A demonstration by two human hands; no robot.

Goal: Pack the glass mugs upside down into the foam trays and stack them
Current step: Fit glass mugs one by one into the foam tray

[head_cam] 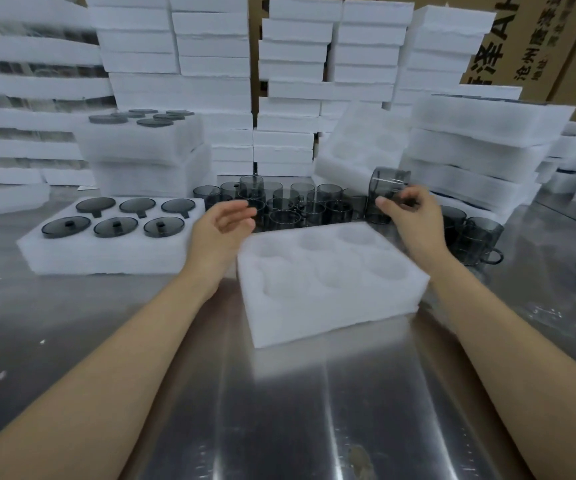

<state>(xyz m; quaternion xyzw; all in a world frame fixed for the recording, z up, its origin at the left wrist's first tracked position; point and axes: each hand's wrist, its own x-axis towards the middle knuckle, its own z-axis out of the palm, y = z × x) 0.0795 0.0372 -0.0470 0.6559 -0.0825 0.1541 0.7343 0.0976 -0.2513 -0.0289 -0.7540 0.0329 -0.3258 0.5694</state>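
1. Bright, even overhead light; soft shadows
2. Broad glare streaks on steel table (348, 393) near front edge
3. Wide-angle bend at pic edges; foam stacks (37, 86) top-left smeared, soft focus

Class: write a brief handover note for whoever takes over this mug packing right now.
Hands: left hand is open, holding nothing, beside the loose mugs; right hand grips a tilted mug.
Done: the left tray holds six mugs upside down.
Left: the front tray has all six pockets empty. Fill it with mugs upside down, then stack it.
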